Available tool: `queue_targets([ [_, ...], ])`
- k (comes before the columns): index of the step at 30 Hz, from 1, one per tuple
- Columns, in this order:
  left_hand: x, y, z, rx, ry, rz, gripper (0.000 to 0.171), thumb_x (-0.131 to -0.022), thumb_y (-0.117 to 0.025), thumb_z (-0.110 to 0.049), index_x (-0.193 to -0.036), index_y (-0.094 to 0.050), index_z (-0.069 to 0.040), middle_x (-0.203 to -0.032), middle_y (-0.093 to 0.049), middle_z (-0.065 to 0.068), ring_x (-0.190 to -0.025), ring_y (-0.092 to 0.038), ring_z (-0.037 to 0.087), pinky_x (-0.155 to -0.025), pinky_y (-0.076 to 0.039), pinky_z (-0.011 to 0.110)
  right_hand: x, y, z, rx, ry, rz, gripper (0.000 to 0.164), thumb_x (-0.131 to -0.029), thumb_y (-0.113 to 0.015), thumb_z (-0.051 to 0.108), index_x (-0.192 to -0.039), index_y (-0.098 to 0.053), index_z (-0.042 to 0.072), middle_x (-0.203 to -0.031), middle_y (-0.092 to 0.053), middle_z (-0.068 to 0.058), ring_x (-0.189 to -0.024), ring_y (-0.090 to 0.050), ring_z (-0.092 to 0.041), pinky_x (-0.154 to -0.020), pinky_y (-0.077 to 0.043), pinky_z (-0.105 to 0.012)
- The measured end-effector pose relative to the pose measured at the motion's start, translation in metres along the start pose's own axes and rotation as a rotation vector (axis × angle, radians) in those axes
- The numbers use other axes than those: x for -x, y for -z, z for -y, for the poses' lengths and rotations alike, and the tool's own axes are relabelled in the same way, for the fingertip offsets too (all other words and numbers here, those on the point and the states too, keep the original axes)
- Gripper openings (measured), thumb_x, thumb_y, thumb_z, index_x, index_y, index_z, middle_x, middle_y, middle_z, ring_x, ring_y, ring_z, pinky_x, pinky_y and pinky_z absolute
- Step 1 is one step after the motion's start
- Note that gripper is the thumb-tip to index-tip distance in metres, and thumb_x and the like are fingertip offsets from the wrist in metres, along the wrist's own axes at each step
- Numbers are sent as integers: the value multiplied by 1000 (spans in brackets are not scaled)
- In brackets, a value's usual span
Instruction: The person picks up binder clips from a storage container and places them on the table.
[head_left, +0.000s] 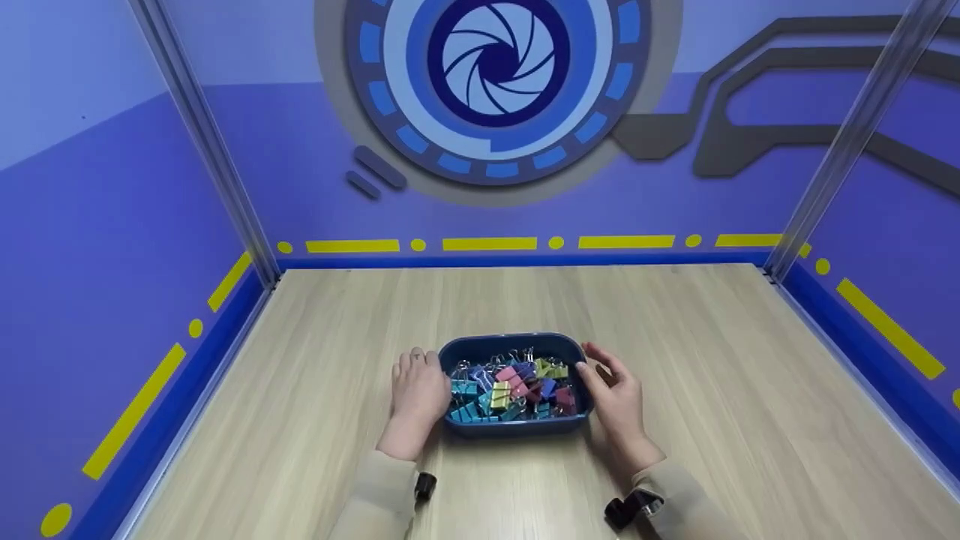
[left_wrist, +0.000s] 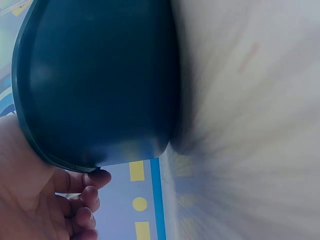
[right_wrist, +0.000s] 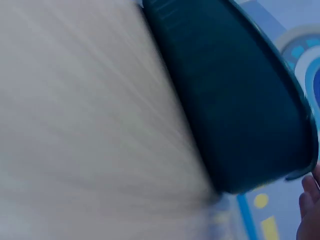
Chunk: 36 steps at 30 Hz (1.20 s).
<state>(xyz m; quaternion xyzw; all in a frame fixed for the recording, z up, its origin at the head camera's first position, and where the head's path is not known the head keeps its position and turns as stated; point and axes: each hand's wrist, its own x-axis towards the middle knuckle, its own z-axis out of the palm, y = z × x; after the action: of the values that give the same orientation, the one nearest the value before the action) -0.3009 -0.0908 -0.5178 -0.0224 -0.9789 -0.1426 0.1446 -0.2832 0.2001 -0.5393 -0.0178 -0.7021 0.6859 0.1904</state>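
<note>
Wooden tabletop, blue tray between right hand, pinching it, and left hand, grip unclear.

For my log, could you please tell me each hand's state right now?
Left hand: holding the blue bin by its left end.
Right hand: holding its right end.

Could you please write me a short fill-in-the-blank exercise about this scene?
1. The tray contains many colourful binder ____.
2. In the head view, the left hand is at the tray's left end, and the right hand is at its ____ end.
3. The dashes and dots on the back wall are ____.

Missing words: clips; right; yellow.
</note>
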Motion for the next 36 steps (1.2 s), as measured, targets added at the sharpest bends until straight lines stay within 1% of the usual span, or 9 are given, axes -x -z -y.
queue_targets([
  [2, 0, 0, -1, -2, -2, 3, 30, -94, -61, -16, -115, -63, 5, -113, -61, 21, -109, -52, 37, -96, -41, 48, 4, -5, 5, -34, -9, 51, 40, -91, -74, 3, -130, -66, 0, -136, -65, -20, -120, -65, -14, -100, -53, -28],
  [4, -1, -1, -2, -3, -9, -5, 29, -93, -61, -15, -113, -64, 5, -112, -61, 21, -109, -52, 37, -96, -41, 49, 8, -9, 10, -39, -27, 121, 40, -90, -75, 1, -129, -68, 1, -135, -66, -22, -112, -68, -22, -88, -58, -26],
  [7, -1, -2, -3, -6, -18, -19, 28, -93, -61, -15, -112, -64, 5, -112, -60, 21, -110, -52, 37, -97, -41, 49, 11, -16, 16, 51, 4, 236, 39, -86, -78, 1, -125, -71, 2, -128, -69, -24, -103, -70, -29, -77, -59, -26],
  [9, -1, -3, -2, -6, -22, -34, 27, -92, -62, -15, -110, -64, 5, -112, -61, 22, -110, -52, 38, -96, -41, 49, 10, -20, 19, 154, 55, 301, 39, -84, -81, 4, -122, -73, 3, -121, -72, -22, -100, -71, -30, -79, -59, -28],
  [12, -1, -4, -2, -1, -16, -35, 27, -92, -62, -15, -110, -64, 5, -114, -61, 22, -111, -52, 38, -97, -41, 49, 9, -28, 23, 275, 144, 392, 39, -82, -83, 6, -119, -73, 2, -116, -74, -21, -105, -71, -35, -87, -59, -38],
  [16, 1, -4, -2, 6, -8, -22, 27, -93, -61, -15, -112, -64, 5, -114, -61, 22, -111, -52, 37, -98, -41, 50, 9, -39, 24, 355, 195, 486, 39, -82, -84, 8, -119, -73, 1, -116, -75, -19, -103, -72, -36, -89, -58, -47],
  [25, 0, -4, -1, 17, -5, -22, 28, -93, -62, -15, -112, -63, 5, -113, -61, 22, -109, -52, 37, -96, -41, 50, 8, -54, 22, 488, 277, 534, 33, -79, -86, 10, -110, -76, 3, -105, -77, -13, -90, -75, -26, -80, -60, -36],
  [31, 2, -5, 1, 9, -34, -58, 26, -93, -62, -14, -109, -65, 5, -108, -61, 21, -105, -53, 38, -91, -42, 48, 6, -60, 21, 547, 293, 568, 29, -80, -85, 8, -106, -77, -1, -97, -78, -11, -87, -75, -23, -78, -60, -36],
  [36, 2, -4, 0, 12, -40, -71, 26, -93, -63, -15, -108, -65, 5, -107, -61, 21, -103, -54, 37, -90, -42, 48, 5, -63, 22, 643, 358, 588, 22, -82, -83, 9, -103, -79, 3, -98, -79, -7, -91, -75, -19, -81, -60, -36],
])
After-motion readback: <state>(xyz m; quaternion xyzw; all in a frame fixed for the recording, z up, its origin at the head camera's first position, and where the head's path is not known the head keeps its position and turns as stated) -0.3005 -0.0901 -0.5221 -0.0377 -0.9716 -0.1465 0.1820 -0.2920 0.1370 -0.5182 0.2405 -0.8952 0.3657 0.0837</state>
